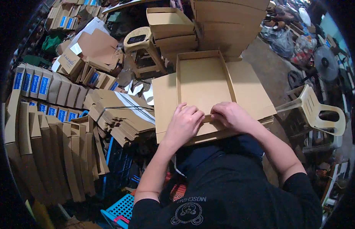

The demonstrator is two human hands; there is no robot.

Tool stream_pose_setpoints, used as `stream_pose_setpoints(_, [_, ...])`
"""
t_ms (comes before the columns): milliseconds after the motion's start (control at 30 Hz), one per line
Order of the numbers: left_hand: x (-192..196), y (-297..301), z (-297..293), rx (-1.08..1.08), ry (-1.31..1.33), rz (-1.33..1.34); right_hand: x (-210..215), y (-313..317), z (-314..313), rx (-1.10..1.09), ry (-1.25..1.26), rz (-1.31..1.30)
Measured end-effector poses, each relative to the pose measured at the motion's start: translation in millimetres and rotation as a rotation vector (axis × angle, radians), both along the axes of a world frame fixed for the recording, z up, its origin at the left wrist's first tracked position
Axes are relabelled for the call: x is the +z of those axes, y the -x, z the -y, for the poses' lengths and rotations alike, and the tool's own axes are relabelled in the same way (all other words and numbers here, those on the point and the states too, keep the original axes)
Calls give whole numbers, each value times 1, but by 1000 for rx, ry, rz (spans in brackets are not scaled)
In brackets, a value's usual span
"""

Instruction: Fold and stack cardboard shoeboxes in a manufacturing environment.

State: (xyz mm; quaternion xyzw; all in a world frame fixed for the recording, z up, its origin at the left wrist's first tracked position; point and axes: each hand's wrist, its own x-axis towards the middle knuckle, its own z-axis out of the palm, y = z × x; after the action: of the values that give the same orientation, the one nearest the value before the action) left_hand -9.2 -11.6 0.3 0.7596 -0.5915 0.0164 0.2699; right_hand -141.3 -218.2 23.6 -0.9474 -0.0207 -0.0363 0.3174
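A shallow brown cardboard box [202,82] lies open in front of me, its left, far and right walls standing up. Under it is a wider flat cardboard sheet [250,86], on top of further flat layers over my lap. At the near left corner, my left hand [188,121] is closed on the box's edge with bent fingers. My right hand [231,116] pinches the same near edge a little to the right, thumb and fingers together. Between the hands a short stretch of the near flap shows; the fingers cover the rest of it.
Tied flat cardboard [128,110] lies at left, beside rows of upright folded boxes [59,152]. A plastic stool [141,47] and stacked cardboard boxes [229,28] stand beyond. At right are a cream plastic chair [319,110] and a fan [325,63]; a blue basket [120,208] is lower left.
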Motion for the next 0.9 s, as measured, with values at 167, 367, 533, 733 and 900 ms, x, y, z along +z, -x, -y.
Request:
stream_pose_setpoints(167, [1,-2,2,-1,-27,-55,2,-2,2,4,-57,-93])
stream_pose_setpoints(367, [-1,-3,2,28,14,11,-14,13,-8,6,284,71])
stream_pose_setpoints(533, [-18,-14,-4,57,60,110,-16,13,-6,34,457,102])
stream_pose_setpoints(733, [-13,-16,-2,63,88,90,-11,25,10,-19,466,205])
stream_pose_setpoints(900, [-16,-19,1,44,87,96,-24,22,17,-6,389,256])
